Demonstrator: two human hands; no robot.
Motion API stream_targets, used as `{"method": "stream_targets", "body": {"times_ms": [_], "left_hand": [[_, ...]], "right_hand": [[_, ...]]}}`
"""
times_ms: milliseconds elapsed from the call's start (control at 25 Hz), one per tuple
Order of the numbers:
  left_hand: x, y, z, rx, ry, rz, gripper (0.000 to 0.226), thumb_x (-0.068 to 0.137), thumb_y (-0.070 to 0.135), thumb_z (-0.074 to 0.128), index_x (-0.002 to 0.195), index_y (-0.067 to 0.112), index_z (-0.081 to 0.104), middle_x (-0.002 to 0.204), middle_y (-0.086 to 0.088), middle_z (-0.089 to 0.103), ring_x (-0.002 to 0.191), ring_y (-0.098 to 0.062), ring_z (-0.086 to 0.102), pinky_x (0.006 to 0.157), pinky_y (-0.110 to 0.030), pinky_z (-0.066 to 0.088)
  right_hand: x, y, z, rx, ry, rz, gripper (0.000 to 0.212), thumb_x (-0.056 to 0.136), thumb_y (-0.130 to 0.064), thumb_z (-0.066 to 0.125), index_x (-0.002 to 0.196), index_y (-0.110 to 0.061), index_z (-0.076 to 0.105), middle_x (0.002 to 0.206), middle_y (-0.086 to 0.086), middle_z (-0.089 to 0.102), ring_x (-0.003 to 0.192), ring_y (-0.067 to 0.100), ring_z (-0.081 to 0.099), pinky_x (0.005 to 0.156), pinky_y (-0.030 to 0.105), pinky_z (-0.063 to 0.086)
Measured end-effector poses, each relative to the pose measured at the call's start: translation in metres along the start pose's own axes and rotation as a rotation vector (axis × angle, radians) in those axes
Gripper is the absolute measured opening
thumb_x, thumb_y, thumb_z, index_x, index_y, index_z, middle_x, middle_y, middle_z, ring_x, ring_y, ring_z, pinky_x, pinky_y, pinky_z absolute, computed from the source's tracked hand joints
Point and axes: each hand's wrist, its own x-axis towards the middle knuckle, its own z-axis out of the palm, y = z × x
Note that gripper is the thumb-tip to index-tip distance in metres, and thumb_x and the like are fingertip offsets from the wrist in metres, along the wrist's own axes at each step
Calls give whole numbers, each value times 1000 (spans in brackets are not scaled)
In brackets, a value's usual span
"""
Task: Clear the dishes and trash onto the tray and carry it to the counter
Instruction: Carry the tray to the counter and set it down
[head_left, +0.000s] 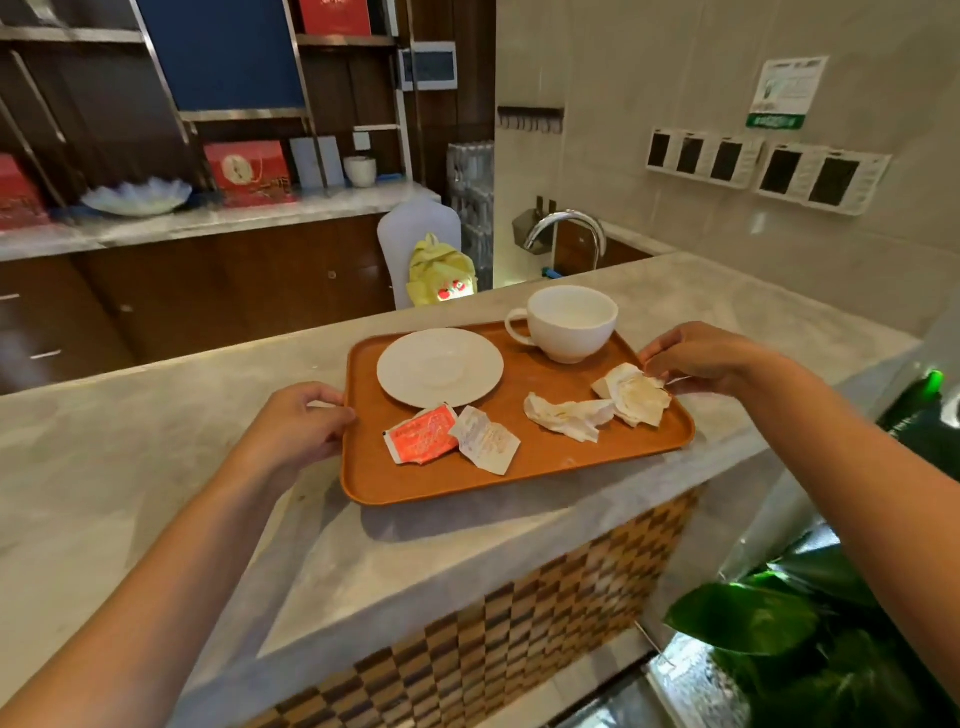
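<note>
An orange tray (540, 462) rests on the grey marble counter (156, 431), its near edge close to the counter's front. On it stand a white saucer (440, 367) and a white cup (569, 322) at the far side. Nearer lie an orange packet (422, 434), a torn white wrapper (485, 439) and two crumpled napkins (569, 415) (635, 395). My left hand (298, 423) grips the tray's left rim. My right hand (698, 356) holds the right rim, its fingers touching the right napkin.
Behind the counter are a curved chrome faucet (569, 228), a white chair (415, 239) with a yellow bag (439, 273), and wooden cabinets with shelves. A green plant (779, 623) stands low at the right, beside the counter's checkered front (519, 639).
</note>
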Motion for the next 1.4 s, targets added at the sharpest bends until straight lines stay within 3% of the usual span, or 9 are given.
{"method": "stream_targets", "body": {"times_ms": [240, 480, 640, 840, 1040, 1200, 1400], "left_hand": [[42, -4, 37, 28, 140, -78, 6, 88, 6, 58, 84, 10, 59, 79, -13, 61, 72, -24, 60, 59, -31, 49], [67, -6, 65, 47, 220, -117, 6, 89, 8, 56, 87, 11, 61, 70, -6, 63, 60, -16, 61, 38, -18, 42], [82, -8, 77, 84, 226, -135, 6, 89, 8, 56, 92, 8, 62, 70, -8, 62, 61, -18, 60, 41, -21, 44], [94, -9, 87, 137, 230, -124, 7, 89, 5, 56, 85, 8, 61, 66, -7, 60, 57, -16, 57, 39, -20, 42], [105, -17, 82, 279, 187, -65, 17, 87, 9, 60, 74, 20, 59, 75, 0, 61, 68, -13, 57, 58, -26, 44], [110, -22, 83, 337, 172, -57, 5, 86, 10, 63, 87, 15, 63, 80, -3, 61, 74, -20, 58, 72, -33, 48], [109, -21, 81, 427, 178, 2, 19, 81, 10, 69, 100, 8, 69, 72, 0, 59, 60, -10, 58, 56, -24, 44]], "right_hand": [[80, -11, -1, -89, -36, 29, 11, 84, -1, 60, 82, -11, 62, 92, 9, 58, 86, 18, 55, 76, 30, 51], [129, -13, -3, -144, -39, 45, 11, 83, -2, 61, 80, -12, 61, 84, 7, 57, 75, 16, 53, 82, 33, 49], [145, -11, -4, -162, -52, 52, 10, 84, -1, 60, 82, -11, 62, 77, 8, 56, 67, 15, 52, 62, 26, 47], [155, -2, -4, -217, -46, 48, 14, 84, 1, 58, 96, -3, 64, 74, 11, 57, 60, 14, 51, 52, 23, 42], [160, -5, -4, -282, -51, 45, 13, 83, 0, 59, 92, -9, 62, 79, 8, 59, 64, 14, 55, 51, 22, 46], [161, -3, -4, -289, -37, 57, 11, 84, 0, 60, 91, -8, 61, 80, 7, 57, 66, 15, 55, 52, 22, 48], [164, -1, -2, -257, -1, 6, 12, 81, 1, 63, 91, -7, 64, 85, 9, 59, 67, 16, 57, 52, 23, 48]]}}
